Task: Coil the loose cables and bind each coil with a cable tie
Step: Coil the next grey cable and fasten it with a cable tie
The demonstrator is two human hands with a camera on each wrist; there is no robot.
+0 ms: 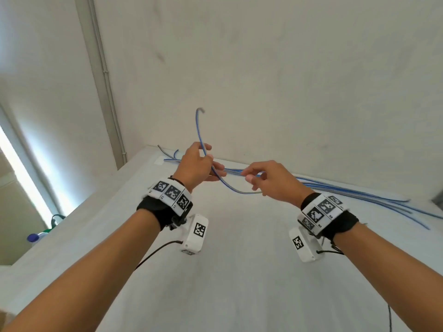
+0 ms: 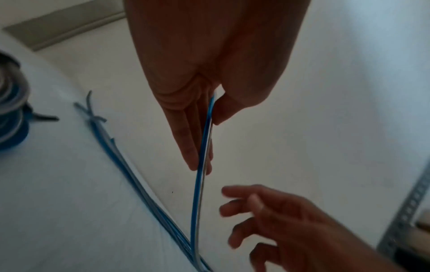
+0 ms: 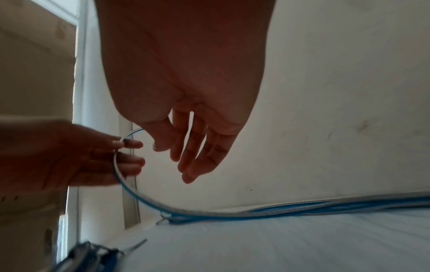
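A thin blue cable and a grey cable (image 1: 199, 130) run together, pinched between the thumb and fingers of my left hand (image 1: 201, 164) above the table. Their free end arcs up against the wall; the other way they sag under my right hand (image 1: 254, 180). The left wrist view shows the cable pair (image 2: 197, 202) dropping from my left hand (image 2: 207, 139) to the bundle of loose cables (image 2: 116, 152). In the right wrist view my right hand (image 3: 177, 162) hangs with relaxed fingers and holds nothing, just right of the cable pair (image 3: 130, 189).
The loose blue and grey cables (image 1: 347, 190) lie along the wall at the back of the white table (image 1: 239, 271). Stacked coils (image 2: 11, 114) sit at the left in the left wrist view. A perforated metal upright (image 2: 414, 202) stands at the right. A bottle (image 1: 36, 237) is below the table's left edge.
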